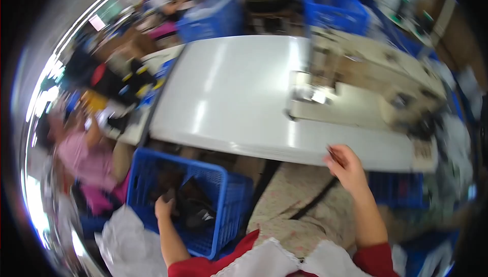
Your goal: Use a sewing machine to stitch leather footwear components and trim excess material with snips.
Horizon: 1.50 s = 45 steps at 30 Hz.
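My left hand (164,208) reaches down into a blue plastic crate (223,203) on the floor at my left and touches dark fabric pieces (195,207) inside it; blur hides whether its fingers grip any. My right hand (345,164) is raised at the front edge of the white sewing table (234,94), fingers curled around a small thin dark object that I cannot identify. A beige sewing machine (366,78) stands on the table to the right.
White cloth (127,241) lies on the floor beside the crate. Another person in pink (81,155) sits at the left. More blue crates (333,7) stand behind the table, and another blue crate (396,190) sits low at my right.
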Motion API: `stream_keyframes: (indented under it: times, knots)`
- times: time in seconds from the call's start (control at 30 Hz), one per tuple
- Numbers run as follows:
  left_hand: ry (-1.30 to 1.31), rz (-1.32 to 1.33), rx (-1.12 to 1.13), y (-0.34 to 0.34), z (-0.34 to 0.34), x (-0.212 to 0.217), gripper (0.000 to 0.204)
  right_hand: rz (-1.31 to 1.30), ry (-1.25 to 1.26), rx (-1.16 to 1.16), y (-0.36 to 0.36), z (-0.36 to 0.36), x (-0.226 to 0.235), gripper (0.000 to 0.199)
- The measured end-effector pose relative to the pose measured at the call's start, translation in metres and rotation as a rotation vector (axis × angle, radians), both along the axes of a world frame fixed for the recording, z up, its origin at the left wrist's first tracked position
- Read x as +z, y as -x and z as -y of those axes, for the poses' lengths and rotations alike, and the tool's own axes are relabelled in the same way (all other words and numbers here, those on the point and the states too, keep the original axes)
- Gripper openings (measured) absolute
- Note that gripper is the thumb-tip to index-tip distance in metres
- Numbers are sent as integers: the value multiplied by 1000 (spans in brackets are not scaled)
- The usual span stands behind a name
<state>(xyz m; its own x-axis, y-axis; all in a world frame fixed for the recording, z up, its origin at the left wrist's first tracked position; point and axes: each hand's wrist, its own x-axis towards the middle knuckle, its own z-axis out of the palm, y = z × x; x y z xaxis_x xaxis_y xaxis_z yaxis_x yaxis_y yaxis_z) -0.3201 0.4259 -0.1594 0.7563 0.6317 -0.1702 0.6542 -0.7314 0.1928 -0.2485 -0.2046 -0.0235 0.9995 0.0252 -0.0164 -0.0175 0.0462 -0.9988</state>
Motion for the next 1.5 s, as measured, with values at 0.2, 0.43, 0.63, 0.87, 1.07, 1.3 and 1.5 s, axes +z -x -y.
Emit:
stream_keyframes:
  times: [0.2, 0.43, 0.63, 0.87, 1.07, 1.3, 1.5]
  knots:
    - [-25, 427, -319, -75, 35, 55, 27, 353, 629, -480, 12, 83, 6, 20]
    - [66, 623, -911, -161, 218, 111, 20, 465, 1104, -882, 36, 276, -39, 32]
    - [91, 586, -1486, -181, 376, 141, 28, 58, 1255, -927, 38, 311, -90, 36]
    - [115, 510, -1818, -176, 488, 154, 39, 232, 1088, -991, 73, 290, -88, 53]
    - [-11, 446, -1977, -161, 521, 124, 101, 8, 816, -1390, 239, 179, -160, 41]
    - [-237, 523, -2009, -162, 525, 96, 99, -866, 979, -2036, 456, -37, -238, 37]
    - [-265, 543, -2059, -164, 531, 86, 97, -1553, 380, -2315, 614, -171, -337, 37]
